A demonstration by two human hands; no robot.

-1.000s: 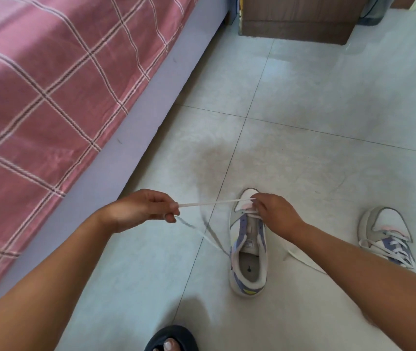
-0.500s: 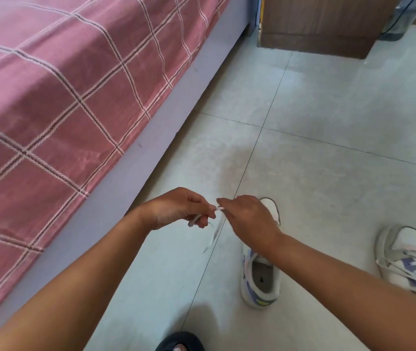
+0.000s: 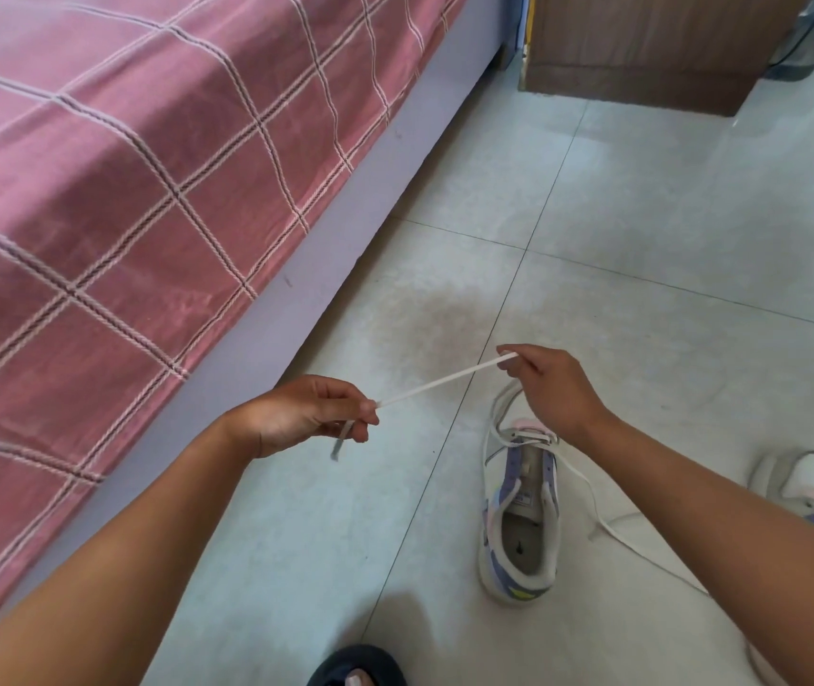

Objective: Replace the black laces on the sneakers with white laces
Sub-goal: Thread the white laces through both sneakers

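A white lace (image 3: 444, 382) is held taut above the tiled floor (image 3: 642, 240), pinched between the left hand (image 3: 306, 413) and right hand (image 3: 551, 388), beside the sneaker (image 3: 519, 527)

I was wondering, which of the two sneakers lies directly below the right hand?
The sneaker in the middle of the floor, its opening visible; the other sneaker sits at the right edge.

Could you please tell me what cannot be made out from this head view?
- Second sneaker: mostly hidden behind the right forearm and cut by the right edge.
- Toe of the near sneaker: covered by the right hand.
- White lace tip below the left hand: blurred.
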